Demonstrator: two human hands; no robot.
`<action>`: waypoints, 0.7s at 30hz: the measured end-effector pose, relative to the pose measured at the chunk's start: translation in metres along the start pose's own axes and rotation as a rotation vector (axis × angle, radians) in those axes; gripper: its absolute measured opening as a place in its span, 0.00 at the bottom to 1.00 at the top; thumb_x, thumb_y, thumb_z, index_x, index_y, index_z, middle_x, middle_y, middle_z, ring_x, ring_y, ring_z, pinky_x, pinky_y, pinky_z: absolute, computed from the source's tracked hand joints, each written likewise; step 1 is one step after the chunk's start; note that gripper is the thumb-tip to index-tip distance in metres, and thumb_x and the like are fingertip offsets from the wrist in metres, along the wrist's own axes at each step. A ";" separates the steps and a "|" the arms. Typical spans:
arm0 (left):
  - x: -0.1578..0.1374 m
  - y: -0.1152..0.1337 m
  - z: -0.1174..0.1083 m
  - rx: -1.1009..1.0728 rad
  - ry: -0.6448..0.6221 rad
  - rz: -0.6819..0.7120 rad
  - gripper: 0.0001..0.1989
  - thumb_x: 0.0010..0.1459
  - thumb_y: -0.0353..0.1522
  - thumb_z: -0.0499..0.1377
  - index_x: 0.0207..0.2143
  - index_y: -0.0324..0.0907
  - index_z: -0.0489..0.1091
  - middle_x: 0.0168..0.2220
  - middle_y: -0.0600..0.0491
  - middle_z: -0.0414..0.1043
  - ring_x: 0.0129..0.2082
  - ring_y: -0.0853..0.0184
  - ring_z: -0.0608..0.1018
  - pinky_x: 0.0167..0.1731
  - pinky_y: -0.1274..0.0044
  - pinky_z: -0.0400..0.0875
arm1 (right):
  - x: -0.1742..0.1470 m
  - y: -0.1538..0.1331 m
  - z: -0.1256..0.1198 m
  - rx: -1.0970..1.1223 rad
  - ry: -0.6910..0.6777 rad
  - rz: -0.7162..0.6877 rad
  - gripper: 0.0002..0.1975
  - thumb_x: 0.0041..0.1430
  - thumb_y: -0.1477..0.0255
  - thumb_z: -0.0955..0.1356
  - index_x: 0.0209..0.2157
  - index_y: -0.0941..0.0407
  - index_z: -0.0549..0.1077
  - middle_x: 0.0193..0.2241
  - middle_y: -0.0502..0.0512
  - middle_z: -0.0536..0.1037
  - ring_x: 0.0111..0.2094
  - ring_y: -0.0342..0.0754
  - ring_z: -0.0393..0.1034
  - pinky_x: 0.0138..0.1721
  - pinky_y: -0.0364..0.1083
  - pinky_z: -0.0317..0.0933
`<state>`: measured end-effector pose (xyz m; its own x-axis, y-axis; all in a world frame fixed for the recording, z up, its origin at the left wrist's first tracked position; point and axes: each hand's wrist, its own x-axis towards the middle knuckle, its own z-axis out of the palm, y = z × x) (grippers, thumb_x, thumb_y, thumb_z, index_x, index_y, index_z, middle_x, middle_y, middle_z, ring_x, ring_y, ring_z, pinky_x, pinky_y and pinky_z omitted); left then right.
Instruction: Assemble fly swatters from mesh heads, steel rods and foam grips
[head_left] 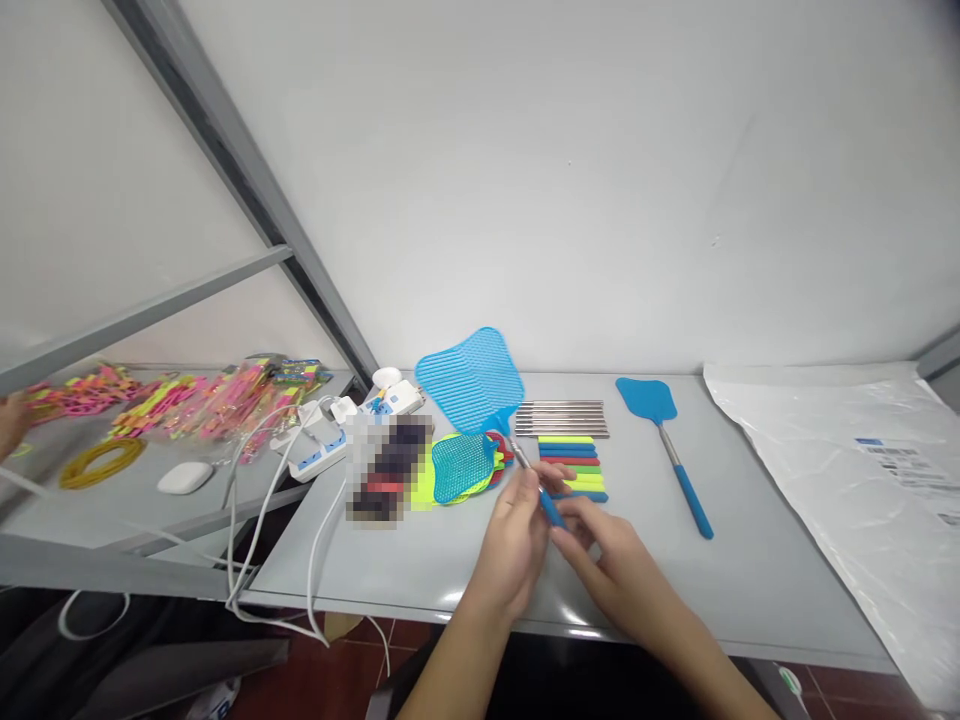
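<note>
A blue fly swatter is held tilted over the table, its slotted head up and to the left. My left hand is closed round its metal shaft. At the lower end, the fingers of my right hand grip the blue handle. Behind my hands lies a row of metal rods, with several coloured handle grips in front of it, partly hidden by my fingers. Loose swatter heads are stacked to the left, a blue one on top. Another blue fly swatter, with shaft and handle, lies to the right.
A white plastic bag covers the table's right end. White power strips and cables are at the left edge. Beyond the metal frame are packs of pink and yellow pieces, a yellow coil and another person's hand.
</note>
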<state>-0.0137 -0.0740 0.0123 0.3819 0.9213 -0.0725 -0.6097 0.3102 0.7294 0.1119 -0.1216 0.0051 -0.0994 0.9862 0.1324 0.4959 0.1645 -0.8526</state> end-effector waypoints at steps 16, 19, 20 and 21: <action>0.002 0.016 -0.009 0.224 0.015 0.187 0.19 0.66 0.42 0.48 0.36 0.38 0.71 0.41 0.44 0.73 0.42 0.62 0.73 0.45 0.70 0.65 | -0.008 -0.001 -0.001 -0.059 -0.125 0.079 0.13 0.68 0.62 0.55 0.33 0.52 0.61 0.26 0.48 0.70 0.27 0.46 0.65 0.29 0.44 0.54; -0.001 0.017 -0.007 0.216 0.056 0.226 0.18 0.65 0.42 0.50 0.28 0.39 0.67 0.36 0.46 0.74 0.40 0.62 0.73 0.46 0.70 0.64 | -0.007 0.001 -0.001 -0.105 -0.129 0.060 0.12 0.69 0.62 0.55 0.34 0.52 0.61 0.27 0.48 0.71 0.27 0.46 0.65 0.29 0.44 0.54; -0.002 0.020 -0.007 0.203 0.080 0.244 0.19 0.65 0.42 0.50 0.26 0.40 0.66 0.34 0.47 0.74 0.39 0.63 0.74 0.46 0.70 0.64 | -0.007 0.002 -0.001 -0.124 -0.132 0.052 0.12 0.69 0.63 0.55 0.33 0.52 0.60 0.26 0.48 0.71 0.27 0.46 0.65 0.29 0.44 0.53; -0.003 0.023 -0.007 0.185 0.105 0.263 0.19 0.65 0.42 0.50 0.25 0.40 0.64 0.32 0.48 0.74 0.38 0.63 0.74 0.46 0.70 0.64 | -0.007 0.002 -0.002 -0.144 -0.134 0.047 0.12 0.69 0.63 0.55 0.33 0.52 0.60 0.26 0.48 0.70 0.26 0.46 0.64 0.28 0.44 0.53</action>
<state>-0.0339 -0.0677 0.0246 0.1486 0.9863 0.0719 -0.5377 0.0196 0.8429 0.1152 -0.1284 0.0034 -0.1825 0.9831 0.0176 0.6202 0.1290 -0.7738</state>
